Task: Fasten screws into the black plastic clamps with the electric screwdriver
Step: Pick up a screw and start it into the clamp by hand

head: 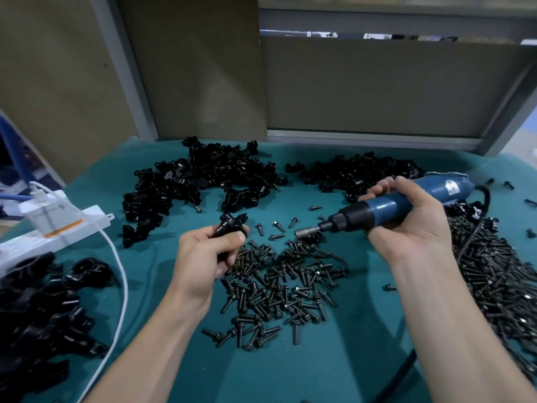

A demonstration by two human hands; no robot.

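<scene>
Two bare hands at a bench, one holding a clamp and the other a driver.

The left hand (203, 253) curls its fingers round one black clamp (231, 225); the right hand (406, 216) grips the blue electric screwdriver (386, 206), whose metal socket tip (305, 231) points left over the loose screws (279, 289) on the green mat (319, 373). More clamps are heaped at the back (203, 181) and at the near left (37, 309).

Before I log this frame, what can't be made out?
Head view: whether the clamp in the left hand holds a screw; fingers cover it.
Head view: whether the screwdriver socket carries a screw; too dark.
Head view: left clamp pile's extent; frame edge cuts it.
</scene>
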